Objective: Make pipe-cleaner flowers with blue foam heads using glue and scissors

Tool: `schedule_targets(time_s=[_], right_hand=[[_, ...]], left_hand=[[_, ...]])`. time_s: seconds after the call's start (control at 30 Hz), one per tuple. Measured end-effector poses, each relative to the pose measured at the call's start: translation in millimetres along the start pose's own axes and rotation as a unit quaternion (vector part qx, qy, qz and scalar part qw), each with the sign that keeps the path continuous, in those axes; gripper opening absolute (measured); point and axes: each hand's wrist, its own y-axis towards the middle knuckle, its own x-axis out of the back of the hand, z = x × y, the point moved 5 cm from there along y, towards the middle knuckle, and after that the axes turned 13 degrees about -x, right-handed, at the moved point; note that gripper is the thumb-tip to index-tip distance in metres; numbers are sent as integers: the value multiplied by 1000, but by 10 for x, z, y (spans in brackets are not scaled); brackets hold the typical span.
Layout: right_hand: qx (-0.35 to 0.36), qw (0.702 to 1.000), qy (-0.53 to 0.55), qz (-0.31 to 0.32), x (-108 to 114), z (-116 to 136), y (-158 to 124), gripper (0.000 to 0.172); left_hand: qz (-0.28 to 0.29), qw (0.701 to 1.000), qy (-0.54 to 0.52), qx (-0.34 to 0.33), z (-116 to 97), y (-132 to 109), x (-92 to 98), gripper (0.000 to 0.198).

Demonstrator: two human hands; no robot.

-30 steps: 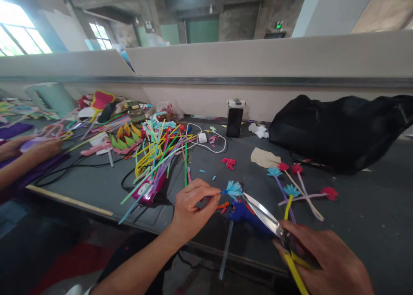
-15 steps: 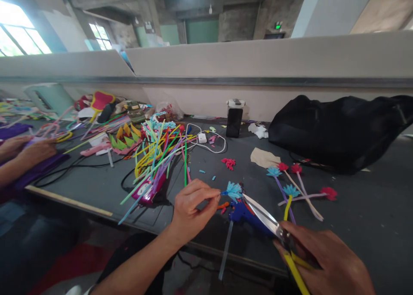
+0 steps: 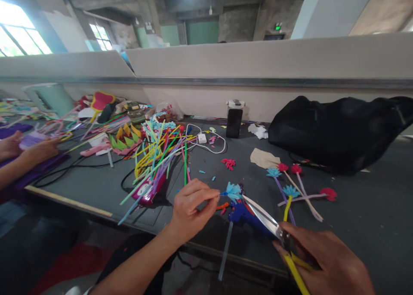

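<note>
My left hand pinches the thin blue stem of a light blue fringed flower between thumb and fingertips. My right hand is wrapped round the yellow handles of the scissors, whose blade tips point at the flower's right edge. Beneath the blades a blue glue gun lies on the dark table, a clear glue stick reaching past the table edge. Red and blue flowers on coloured stems, one a red flower, lie to the right.
Left of my hands, a bundle of coloured pipe cleaners rests over a shiny magenta object. Farther back stand a phone and a black bag. A neighbouring person's hands hold purple material at the far left.
My hands, the flower and the scissors have barely shifted. At the far left, the other person's hands have moved slightly, showing more of the light purple material.
</note>
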Motion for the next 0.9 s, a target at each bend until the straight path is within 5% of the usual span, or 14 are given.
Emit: schedule_targets(time_s=[0.63, 0.77, 0.9], right_hand=[[33, 999, -14, 5, 72, 53, 45, 26], [16, 999, -5, -30, 123, 77, 63, 26], [39, 998, -21, -47, 156, 132, 99, 27]], left_hand=[[2, 1000, 0, 4, -14, 11, -2, 20], [-2, 995, -48, 84, 48, 1, -14, 11], [5, 953, -146, 264, 197, -112, -79, 8]])
